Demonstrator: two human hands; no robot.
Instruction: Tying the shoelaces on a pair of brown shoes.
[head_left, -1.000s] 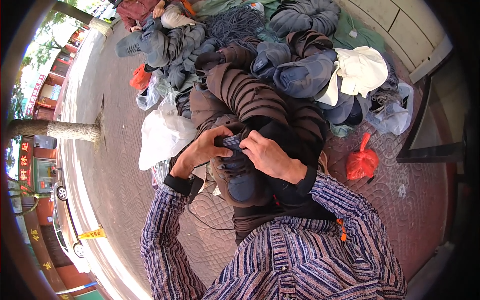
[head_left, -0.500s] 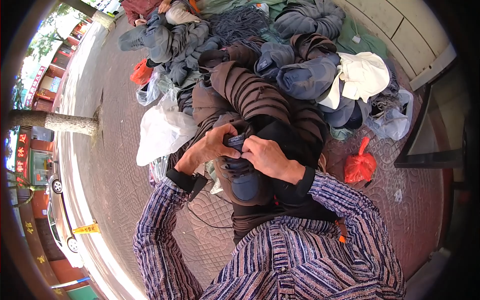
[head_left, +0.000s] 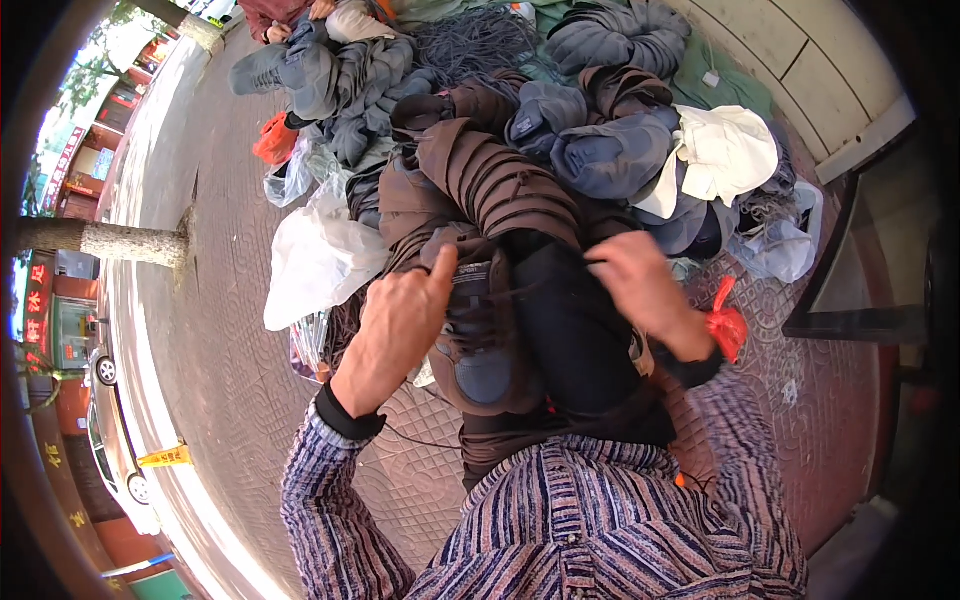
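A brown and grey shoe upper (head_left: 482, 350) with a dark toe, dark laces and a labelled tongue rests along my lap, toe toward me. My left hand (head_left: 393, 325) is closed on its ankle edge, beside the tongue. Off to the right, my right hand (head_left: 645, 290) is raised over my dark-trousered leg, blurred by motion, with fingertips pinched together. A thin dark shoelace (head_left: 520, 291) runs from the upper toward those fingertips, hard to see against the trousers. Beyond my knees lies a long row of nested brown shoe uppers (head_left: 500, 185).
Grey uppers (head_left: 610, 150), a tangle of dark laces (head_left: 475, 45) and a white cloth (head_left: 722, 155) lie in the heap ahead. White plastic (head_left: 325, 255) is at left, a red bag (head_left: 725, 325) at right. Another person's hand (head_left: 278, 33) shows at the far left.
My right hand has swung away from the shoe tongue to the right. My left hand has shifted from the tongue to the upper's left edge.
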